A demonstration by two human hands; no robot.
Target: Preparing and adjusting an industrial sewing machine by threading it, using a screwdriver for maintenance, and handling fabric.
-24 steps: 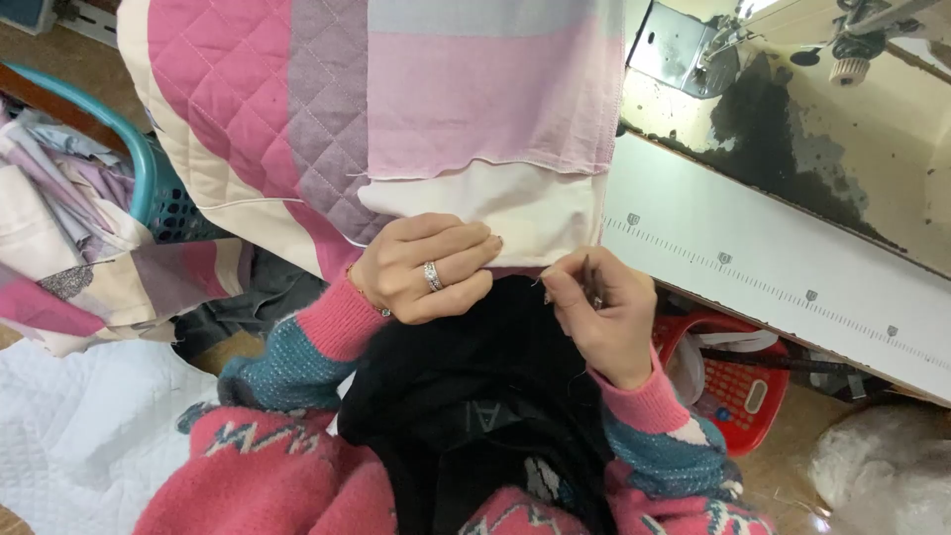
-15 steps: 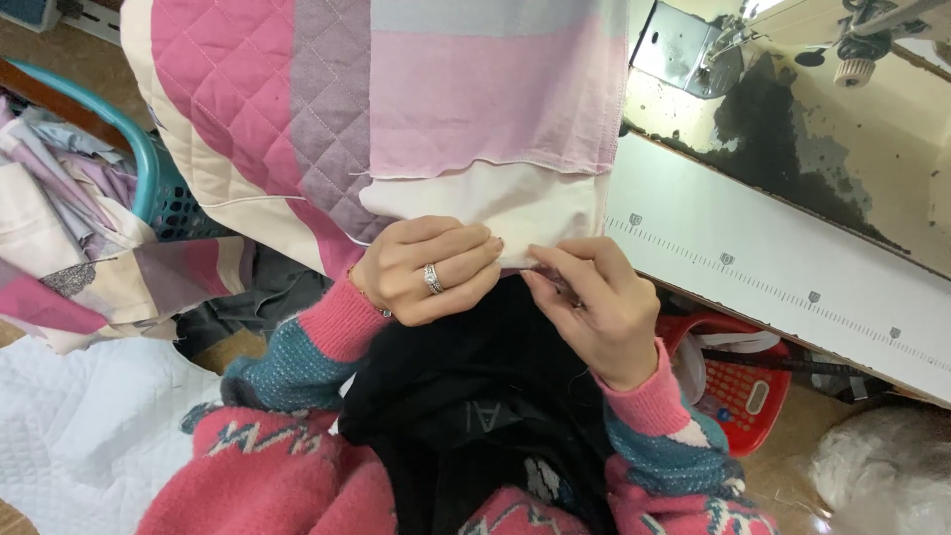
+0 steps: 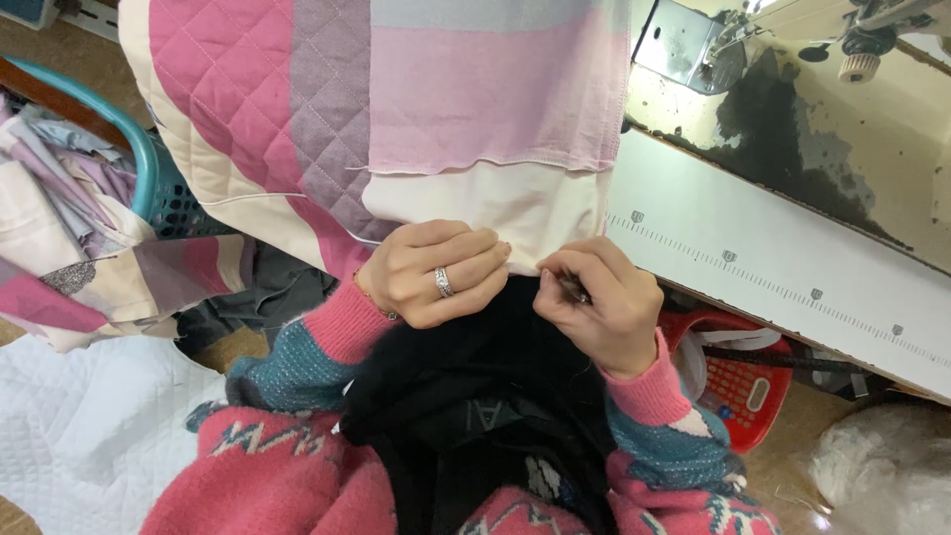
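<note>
Pink, mauve and cream quilted fabric (image 3: 396, 109); teal basket (image 3: 149, 168); red basket (image 3: 738, 391).

Counts, placed relative to the sewing machine (image 3: 792, 119): two hands, left hand (image 3: 431, 272) and right hand (image 3: 599, 302), below-left of it. One ring (image 3: 444, 282) (left hand). One quilted pink garment (image 3: 396, 109), directly left. Two baskets: one teal basket (image 3: 149, 168) far left, one red basket (image 3: 738, 386) beneath. One white quilted sheet (image 3: 79, 436), far lower left.

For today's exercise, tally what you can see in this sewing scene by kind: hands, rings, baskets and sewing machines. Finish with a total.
Hands: 2 (left hand, right hand)
Rings: 1 (ring)
Baskets: 2 (teal basket, red basket)
Sewing machines: 1 (sewing machine)
Total: 6
</note>
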